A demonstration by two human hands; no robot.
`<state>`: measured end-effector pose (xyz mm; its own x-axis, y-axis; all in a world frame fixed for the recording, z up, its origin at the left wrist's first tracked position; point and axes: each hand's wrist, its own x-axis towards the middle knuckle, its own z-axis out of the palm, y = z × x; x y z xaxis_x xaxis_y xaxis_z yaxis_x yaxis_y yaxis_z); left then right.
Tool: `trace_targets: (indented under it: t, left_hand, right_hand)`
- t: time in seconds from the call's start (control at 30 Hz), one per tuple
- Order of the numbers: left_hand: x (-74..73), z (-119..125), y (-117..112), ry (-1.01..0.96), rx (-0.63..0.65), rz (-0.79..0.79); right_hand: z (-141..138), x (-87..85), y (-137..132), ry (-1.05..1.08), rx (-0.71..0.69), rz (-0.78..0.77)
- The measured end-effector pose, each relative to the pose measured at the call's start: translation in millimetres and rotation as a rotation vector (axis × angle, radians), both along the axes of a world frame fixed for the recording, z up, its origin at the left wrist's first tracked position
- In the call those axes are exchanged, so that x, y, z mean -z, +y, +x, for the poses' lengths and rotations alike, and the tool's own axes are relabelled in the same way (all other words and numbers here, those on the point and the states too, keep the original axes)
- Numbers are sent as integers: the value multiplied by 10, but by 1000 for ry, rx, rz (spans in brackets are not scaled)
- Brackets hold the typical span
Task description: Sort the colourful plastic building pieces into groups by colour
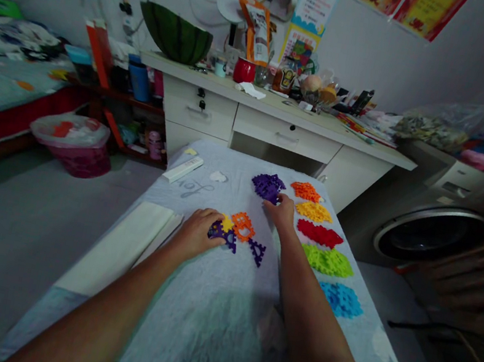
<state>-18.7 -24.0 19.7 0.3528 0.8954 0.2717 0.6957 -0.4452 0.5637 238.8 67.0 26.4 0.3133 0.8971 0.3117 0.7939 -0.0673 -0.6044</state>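
My left hand [200, 231] rests on the cloth, with thumb and fingers closed on the left end of a small group of interlocking plastic pieces. In that group are purple pieces [230, 240], a yellow piece [227, 223] and an orange square frame piece [243, 226]. A purple triangular piece [257, 252] lies at its right end; whether it is joined I cannot tell. My right hand [282, 213] is at the near edge of the purple pile [268, 185], its thumb and fingers pinched on a purple piece there.
Piles of orange [306, 191], yellow [314, 211], red [319, 233], green [328, 260] and blue pieces [341, 300] line the table's right side. A white box [183, 169] lies far left, folded pale cloth [122, 247] nearer. Beyond stand a cluttered desk [198, 112] and a washing machine [435, 202].
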Motion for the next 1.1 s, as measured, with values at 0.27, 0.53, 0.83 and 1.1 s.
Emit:
trace_targets:
  t: [0.27, 0.53, 0.83, 1.1]
  left_hand:
    - [49, 10, 20, -79, 8, 15]
    - [71, -9, 14, -109, 28, 33]
    - [107, -24, 6, 110, -89, 32]
    - [79, -27, 22, -19, -89, 22]
  right_hand:
    - [42, 91, 429, 92, 127, 41]
    - [15, 125, 128, 112, 102, 77]
    - [-543, -186, -636, -126, -675, -89]
    - [-770, -148, -854, -265, -786, -104]
